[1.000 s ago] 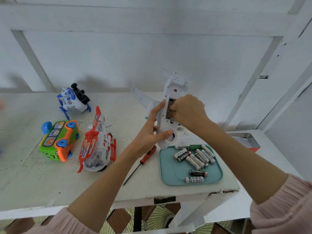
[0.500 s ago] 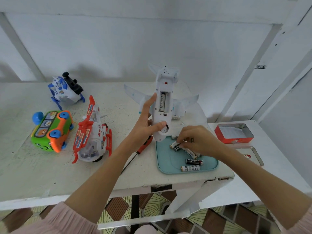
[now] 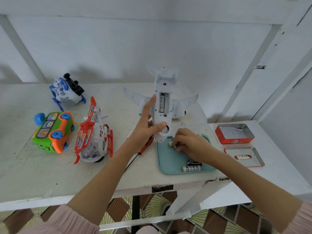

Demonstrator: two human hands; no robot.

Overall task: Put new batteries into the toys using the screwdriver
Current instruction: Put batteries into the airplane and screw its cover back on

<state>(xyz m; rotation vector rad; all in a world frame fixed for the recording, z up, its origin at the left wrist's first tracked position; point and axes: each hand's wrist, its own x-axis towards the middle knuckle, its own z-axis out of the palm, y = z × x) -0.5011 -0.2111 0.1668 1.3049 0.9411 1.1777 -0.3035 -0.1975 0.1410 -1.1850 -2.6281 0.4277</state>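
From the head camera, the left hand [image 3: 145,130] grasps a white toy airplane [image 3: 163,107] and holds it nose-down and upright, belly toward the camera, with the thumb across the lower fuselage and the fingers behind and along its left side. The nose meets the far-left corner of a teal tray [image 3: 166,163] that lies on the white bench [image 3: 42,174]. The plane's battery compartment [image 3: 163,103] is uncovered, and one battery sits in its left slot. The right hand [image 3: 189,142] is down over the tray with fingers curled, pinching a dark battery [image 3: 179,146] that lies among others at the tray's far end; a light-coloured battery end shows just beside it. Two more batteries [image 3: 192,166] lie side by side near the tray's front edge. A red-handled screwdriver [image 3: 143,150] lies on the bench just left of the tray, partly hidden under the left wrist. Further left stand three other toys: a red and white helicopter [image 3: 93,134], a green and orange bus [image 3: 53,131] and a blue and white toy [image 3: 67,90] at the back. To the right, on a lower white surface, sit an open red tin [image 3: 234,134] and its lid [image 3: 244,157].
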